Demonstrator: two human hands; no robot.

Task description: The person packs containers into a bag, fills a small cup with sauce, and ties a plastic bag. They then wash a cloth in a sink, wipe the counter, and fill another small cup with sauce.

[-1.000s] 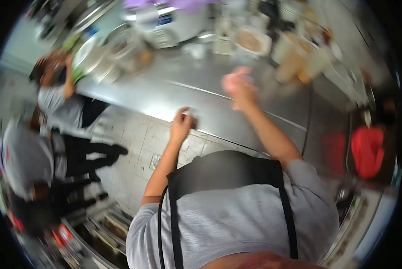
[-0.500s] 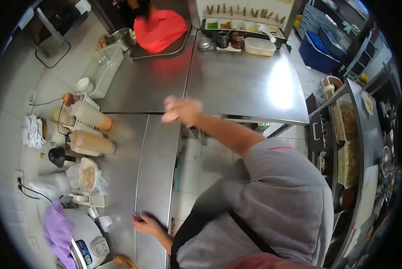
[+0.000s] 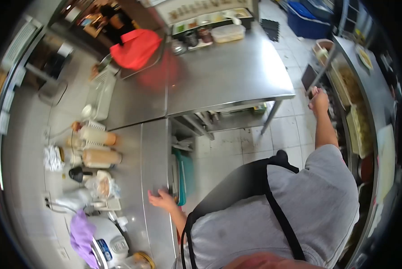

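Our left hand (image 3: 162, 200) open, fingers spread on the steel counter (image 3: 154, 148) edge, right hand (image 3: 319, 99) reaching toward the side shelf (image 3: 344, 67), grip we cannot tell, squeeze bottles (image 3: 98, 145) and rice cooker (image 3: 107, 244) alongside

Red bag (image 3: 136, 47), purple cloth (image 3: 82, 236), grey shirt (image 3: 272, 224) w/ black apron straps (image 3: 281, 222), steel counter (image 3: 228, 71).

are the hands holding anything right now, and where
Left hand rests open on the edge of the steel counter, holding nothing. Right hand reaches to the edge of the right-hand counter; whether it grips anything cannot be told.
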